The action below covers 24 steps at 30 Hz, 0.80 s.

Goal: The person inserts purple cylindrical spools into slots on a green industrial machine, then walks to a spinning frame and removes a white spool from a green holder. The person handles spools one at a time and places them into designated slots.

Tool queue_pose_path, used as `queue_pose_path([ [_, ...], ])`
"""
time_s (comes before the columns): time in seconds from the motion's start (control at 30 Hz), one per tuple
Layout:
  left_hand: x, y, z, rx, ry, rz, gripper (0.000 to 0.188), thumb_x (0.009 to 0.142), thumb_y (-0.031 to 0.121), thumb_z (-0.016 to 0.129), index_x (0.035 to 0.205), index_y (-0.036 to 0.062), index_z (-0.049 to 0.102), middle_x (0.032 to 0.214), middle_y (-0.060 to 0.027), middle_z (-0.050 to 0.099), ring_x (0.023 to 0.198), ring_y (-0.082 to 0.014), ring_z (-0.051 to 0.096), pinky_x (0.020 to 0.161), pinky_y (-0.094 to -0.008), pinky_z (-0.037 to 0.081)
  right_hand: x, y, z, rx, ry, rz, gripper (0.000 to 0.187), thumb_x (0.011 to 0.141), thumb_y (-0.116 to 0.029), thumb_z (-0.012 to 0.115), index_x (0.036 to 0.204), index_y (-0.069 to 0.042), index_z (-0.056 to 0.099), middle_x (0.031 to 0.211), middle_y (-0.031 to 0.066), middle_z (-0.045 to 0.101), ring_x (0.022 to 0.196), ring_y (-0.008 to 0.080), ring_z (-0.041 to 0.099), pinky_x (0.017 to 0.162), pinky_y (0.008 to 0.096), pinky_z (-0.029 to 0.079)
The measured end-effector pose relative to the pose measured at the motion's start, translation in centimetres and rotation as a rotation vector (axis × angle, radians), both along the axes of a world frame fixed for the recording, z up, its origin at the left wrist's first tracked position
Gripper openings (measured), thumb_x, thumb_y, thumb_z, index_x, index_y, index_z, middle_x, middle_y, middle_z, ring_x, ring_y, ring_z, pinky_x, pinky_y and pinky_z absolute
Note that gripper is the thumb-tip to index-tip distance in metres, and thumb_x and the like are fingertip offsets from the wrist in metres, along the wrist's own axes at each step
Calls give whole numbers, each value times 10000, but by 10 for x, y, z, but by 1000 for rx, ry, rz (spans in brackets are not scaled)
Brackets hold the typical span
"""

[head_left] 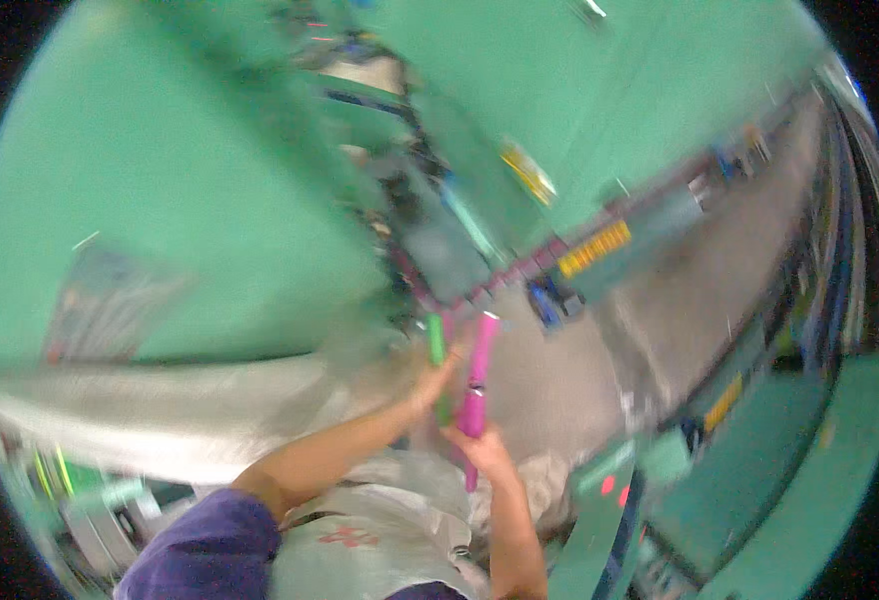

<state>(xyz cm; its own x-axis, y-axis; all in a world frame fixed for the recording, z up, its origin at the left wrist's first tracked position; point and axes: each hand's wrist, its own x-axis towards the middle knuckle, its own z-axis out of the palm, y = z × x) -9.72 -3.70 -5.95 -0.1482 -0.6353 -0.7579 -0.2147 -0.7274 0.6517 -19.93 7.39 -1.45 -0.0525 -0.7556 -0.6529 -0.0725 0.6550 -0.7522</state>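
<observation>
The left hand (428, 388) is closed around the green stick (436, 340), which shows both above and below the grip; the right hand (486, 452) is clasped about the lower part of the pink stick (480, 355), most of which rises beyond the hand while a short end sticks out beneath; the blur hides how each finger lies. The two sticks stand side by side in front of the person, green on the left, pink on the right, close together, though I cannot tell whether they touch.

Counted: one green stick; one pink stick, with one dark ring partway along and a pale tip; two hands, one to each stick. Beyond lies a grey surface (570, 390); past the sticks, to the right, are one blue object (545, 303) and one yellow label (595, 250); two red dots (617, 490) show at the lower right.
</observation>
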Motion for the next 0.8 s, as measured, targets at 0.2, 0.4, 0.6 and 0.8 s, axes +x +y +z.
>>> queue_pose_path([
  [0.2,-8,28,50,10,566,329,341,722,401,655,840,100,546,648,-8,512,562,-116,488,496,-272,405,-46,-7,25,-152,-433,-60,252,731,-107,596,958,-12,543,810,56,567,673,162,543,606,284,452],
  [0.4,-5,86,119,-56,1079,521,243,792,273,613,929,83,546,788,-24,542,699,-130,530,619,-261,454,-66,0,34,-74,-827,131,459,731,-74,578,1147,-25,391,991,101,530,779,233,574,698,374,490],
  [0.6,74,140,133,-407,607,734,499,785,367,597,1088,-12,484,952,-117,593,835,-199,581,722,-352,485,-15,-6,71,-34,-532,570,252,719,30,571,938,-38,468,857,131,571,711,235,589,612,330,499],
  [0.8,162,198,127,-325,324,1022,394,805,395,565,944,34,495,661,-62,534,484,-111,503,412,-235,420,13,-12,77,-13,-484,760,473,673,18,609,1114,-15,441,860,134,587,676,209,576,556,310,483],
])
